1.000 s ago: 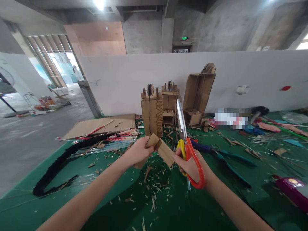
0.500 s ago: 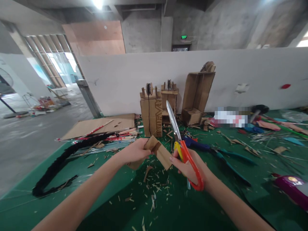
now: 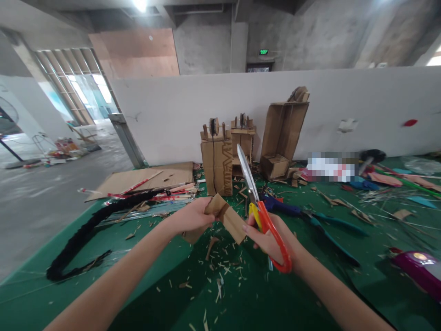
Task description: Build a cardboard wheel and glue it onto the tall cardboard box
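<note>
Above the green worktop [image 3: 103, 239], left hand [image 3: 191, 218] fingers pinch a folded cardboard piece [image 3: 228, 217]; right hand [image 3: 270, 236] fingers grip orange-handled scissors [image 3: 263, 214], blades pointing up, just beside it.

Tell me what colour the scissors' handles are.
The scissors in the right hand have orange and yellow handles, seen in the head view.

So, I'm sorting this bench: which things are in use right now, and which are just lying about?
In use:
left hand
folded cardboard piece
right hand
orange-handled scissors

Lying about:
cardboard models
pliers
black braid
flat cardboard sheet
purple object
</note>
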{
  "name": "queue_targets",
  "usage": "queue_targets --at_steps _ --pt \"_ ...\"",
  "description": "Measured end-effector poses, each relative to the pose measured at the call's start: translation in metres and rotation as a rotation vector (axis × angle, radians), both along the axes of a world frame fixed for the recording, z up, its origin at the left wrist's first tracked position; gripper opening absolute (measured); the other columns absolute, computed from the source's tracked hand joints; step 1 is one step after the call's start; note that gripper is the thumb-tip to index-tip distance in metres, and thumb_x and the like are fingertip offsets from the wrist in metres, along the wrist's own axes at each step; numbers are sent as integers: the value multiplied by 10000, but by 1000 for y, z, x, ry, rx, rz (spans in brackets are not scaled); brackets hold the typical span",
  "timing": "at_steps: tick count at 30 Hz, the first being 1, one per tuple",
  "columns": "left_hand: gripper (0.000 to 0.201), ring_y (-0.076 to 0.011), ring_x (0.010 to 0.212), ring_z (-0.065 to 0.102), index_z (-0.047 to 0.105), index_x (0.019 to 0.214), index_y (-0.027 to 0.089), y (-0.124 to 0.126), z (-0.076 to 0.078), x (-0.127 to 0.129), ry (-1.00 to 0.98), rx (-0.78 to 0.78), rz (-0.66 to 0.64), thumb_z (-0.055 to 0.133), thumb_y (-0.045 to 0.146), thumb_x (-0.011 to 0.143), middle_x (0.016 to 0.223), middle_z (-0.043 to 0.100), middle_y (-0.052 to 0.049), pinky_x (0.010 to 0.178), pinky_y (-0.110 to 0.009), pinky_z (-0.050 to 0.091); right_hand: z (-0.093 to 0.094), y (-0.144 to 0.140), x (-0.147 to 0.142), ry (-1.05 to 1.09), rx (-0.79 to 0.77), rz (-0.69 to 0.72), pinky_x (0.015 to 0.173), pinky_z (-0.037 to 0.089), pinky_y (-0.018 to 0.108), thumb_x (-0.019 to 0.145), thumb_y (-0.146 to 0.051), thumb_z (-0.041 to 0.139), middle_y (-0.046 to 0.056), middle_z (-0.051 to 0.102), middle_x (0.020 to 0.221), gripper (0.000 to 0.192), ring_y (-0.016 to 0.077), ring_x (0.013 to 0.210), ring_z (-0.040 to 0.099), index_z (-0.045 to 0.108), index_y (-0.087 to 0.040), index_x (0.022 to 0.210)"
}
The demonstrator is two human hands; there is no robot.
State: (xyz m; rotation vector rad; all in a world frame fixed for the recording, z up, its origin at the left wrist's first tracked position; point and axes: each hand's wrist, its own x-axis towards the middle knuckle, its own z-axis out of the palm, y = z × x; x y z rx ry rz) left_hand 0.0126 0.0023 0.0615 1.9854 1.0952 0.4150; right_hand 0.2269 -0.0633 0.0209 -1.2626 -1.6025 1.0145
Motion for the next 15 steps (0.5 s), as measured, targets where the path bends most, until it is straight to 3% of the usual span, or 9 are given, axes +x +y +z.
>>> queue_targets --at_steps 10,15 --pt "365 -227 891 608 554 1039 172 5 -6 -4 25 4 -54 497 166 679 990 652 -54 704 -311 457 -2 2 1 -14 15 -7 473 487 221 756 -262 613 -39 501 657 140 101 545 505 492 -207 714" --pt "246 -214 793 593 538 927 189 4 1 -8 229 134 7 502 207 685 891 632 -41 640 -299 417 0 1 -6 8 -81 4 472 516 237 754 -290 607 -40 485 627 152 105 529 519 498 -199 702"
